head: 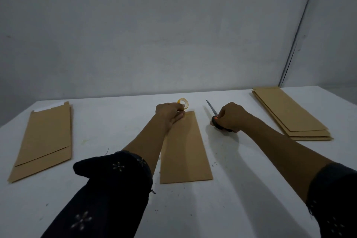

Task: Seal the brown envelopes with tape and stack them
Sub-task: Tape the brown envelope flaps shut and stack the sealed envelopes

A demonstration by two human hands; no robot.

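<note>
One brown envelope [185,152] lies lengthwise in the middle of the white table [241,189]. My left hand [169,114] rests on its far end and pinches a small yellowish tape roll [183,103] at the envelope's top edge. My right hand [230,117] grips the dark and orange handles of a pair of scissors [212,112] just right of the envelope, blades pointing away from me. A stack of brown envelopes [289,114] lies at the far right. Two overlapping brown envelopes [45,141] lie at the left, the top one with a white strip at its far end.
A grey wall [173,35] rises right behind the table's far edge. A dark vertical strip [301,29] runs down the wall at the right. Small specks and scraps dot the tabletop near me.
</note>
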